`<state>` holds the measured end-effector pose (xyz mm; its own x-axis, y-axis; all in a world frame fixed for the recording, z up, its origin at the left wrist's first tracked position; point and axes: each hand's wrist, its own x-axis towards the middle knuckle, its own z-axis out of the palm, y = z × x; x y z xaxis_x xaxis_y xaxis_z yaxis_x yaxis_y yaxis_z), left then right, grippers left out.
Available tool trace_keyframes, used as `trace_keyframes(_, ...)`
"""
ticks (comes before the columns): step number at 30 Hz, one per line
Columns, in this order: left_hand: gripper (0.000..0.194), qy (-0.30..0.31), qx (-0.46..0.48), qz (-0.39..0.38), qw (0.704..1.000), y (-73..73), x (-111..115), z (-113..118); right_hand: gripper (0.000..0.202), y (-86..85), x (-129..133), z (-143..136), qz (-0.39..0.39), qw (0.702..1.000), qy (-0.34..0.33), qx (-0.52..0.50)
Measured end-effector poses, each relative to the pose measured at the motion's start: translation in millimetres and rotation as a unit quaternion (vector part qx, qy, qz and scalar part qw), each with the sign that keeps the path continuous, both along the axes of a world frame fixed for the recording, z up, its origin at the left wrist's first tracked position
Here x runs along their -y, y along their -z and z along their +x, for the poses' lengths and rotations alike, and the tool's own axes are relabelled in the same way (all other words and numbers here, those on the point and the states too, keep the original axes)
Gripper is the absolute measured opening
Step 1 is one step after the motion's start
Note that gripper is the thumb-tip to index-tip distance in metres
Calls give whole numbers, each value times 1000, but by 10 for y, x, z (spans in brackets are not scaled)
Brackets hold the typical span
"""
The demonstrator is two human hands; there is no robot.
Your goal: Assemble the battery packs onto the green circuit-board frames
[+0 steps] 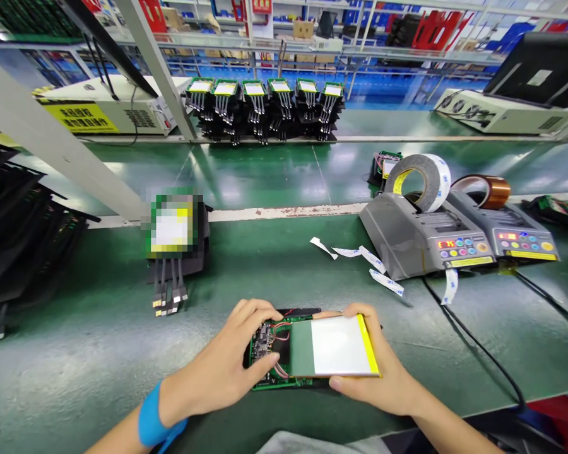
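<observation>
— Where the green bench (pixel 274 265) nears its front edge, what is being handled?
— A green circuit board (pixel 264 343), dark components crowding its left end, with pinkish-red wires (pixel 280 326) looping beside them. Over its right part lies a flat battery pack (pixel 338 345): white, grey-green at the left end, bright yellow strip (pixel 368 345) at the right.
— And the hands?
— The right hand (pixel 385 372) is clamped on the pack's right end, across its long edges. The left hand (pixel 227 359) spans the board's left end, thumb and fingers apart; whether it grips, I cannot tell.
</observation>
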<state>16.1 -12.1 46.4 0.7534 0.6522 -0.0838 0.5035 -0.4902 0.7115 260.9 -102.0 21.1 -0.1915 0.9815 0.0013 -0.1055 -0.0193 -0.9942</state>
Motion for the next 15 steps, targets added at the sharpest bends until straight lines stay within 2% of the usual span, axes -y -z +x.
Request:
trace_keyframes(2, 53, 36, -24, -26, 999, -56, -27, -53, 68, -3, -14, 2, 3, 1000, -5, -11)
trace_keyframes(4, 62, 45, -40, -27, 998, -66, -30, -78, 67, -4, -21, 5, 4, 1000, -11, -20)
trace_keyframes(9, 61, 35, -40, 11, 999, 15, 11, -73, 64, -3, -17, 11, -1, 999, -14, -42)
trace_keyframes(15, 56, 31, -37, 16, 999, 48, 23, -49, 64, 8, -23, 20, -2, 998, -26, -50)
